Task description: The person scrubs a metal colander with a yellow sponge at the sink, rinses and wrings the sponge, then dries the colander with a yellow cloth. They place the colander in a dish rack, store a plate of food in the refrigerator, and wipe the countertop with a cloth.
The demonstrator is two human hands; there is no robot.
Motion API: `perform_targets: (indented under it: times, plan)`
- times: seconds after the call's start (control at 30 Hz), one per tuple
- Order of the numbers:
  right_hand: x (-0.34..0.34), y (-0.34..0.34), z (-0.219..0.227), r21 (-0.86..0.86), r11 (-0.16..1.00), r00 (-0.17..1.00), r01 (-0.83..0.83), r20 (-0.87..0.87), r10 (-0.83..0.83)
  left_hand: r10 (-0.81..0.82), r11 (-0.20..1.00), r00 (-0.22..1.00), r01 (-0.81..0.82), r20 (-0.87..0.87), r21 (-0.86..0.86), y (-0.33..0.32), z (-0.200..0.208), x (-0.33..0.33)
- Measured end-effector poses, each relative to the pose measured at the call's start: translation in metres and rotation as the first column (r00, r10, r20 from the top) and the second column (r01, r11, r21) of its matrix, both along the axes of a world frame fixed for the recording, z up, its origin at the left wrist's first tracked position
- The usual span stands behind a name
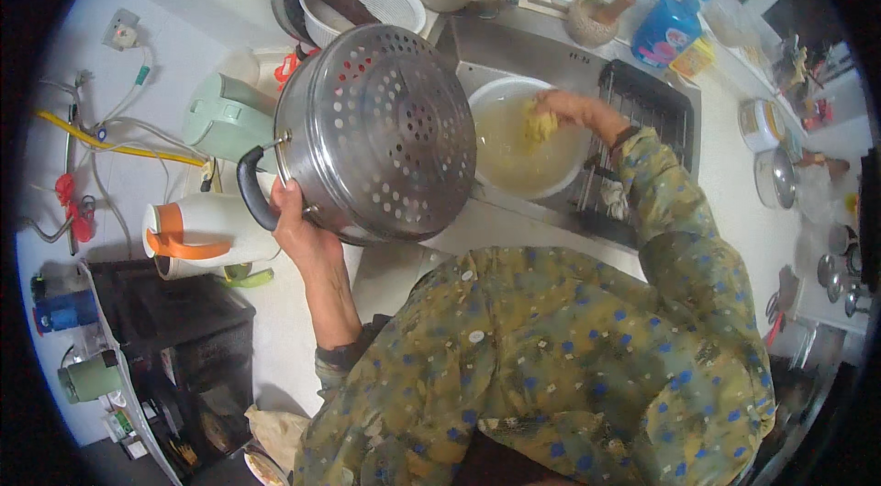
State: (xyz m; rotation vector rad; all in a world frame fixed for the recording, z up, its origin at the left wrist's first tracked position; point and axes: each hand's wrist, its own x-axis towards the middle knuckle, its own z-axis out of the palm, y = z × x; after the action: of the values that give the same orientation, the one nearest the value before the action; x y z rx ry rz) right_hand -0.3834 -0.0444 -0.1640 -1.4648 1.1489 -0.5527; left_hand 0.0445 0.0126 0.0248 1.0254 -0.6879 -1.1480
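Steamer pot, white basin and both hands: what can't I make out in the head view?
- Inside of the steamer pot: head view, hidden by its own holed base, which faces the camera.
- Left hand, full grip: head view, partly hidden by the pot.
- Floor of the white basin: head view, hidden by cloudy water.
- Right hand, exact grip: head view, blurred against the yellow cloth or sponge.

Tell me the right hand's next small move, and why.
Probably raise the yellow cloth from the white basin of cloudy water toward the metal steamer: the right hand grips the cloth, and the left hand holds the steamer beside the basin, its perforated face exposed.
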Motion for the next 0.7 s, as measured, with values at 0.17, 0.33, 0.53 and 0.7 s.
perform_targets:
  times: [0.17,0.33,0.53,0.7]
  plan:
    - [-0.012,0.009,0.058,0.502,0.773,0.712,0.387,0.370,-0.597,0.018,1.000,0.999,-0.018,0.040,-0.010,0.002,0.004,-0.002]
    - [0.002,0.013,0.091,0.604,0.603,0.402,0.521,0.449,-0.798,-0.077,0.981,0.993,0.091,0.084,-0.171,0.003,0.012,-0.001]
    - [0.017,0.006,0.076,0.643,0.483,0.189,0.594,0.472,-0.861,-0.026,0.970,0.992,0.055,0.123,-0.236,0.008,0.019,0.001]
    - [0.020,0.000,0.060,0.631,0.554,0.204,0.543,0.541,-0.816,-0.018,0.977,0.994,0.041,0.106,-0.210,0.012,0.022,0.006]
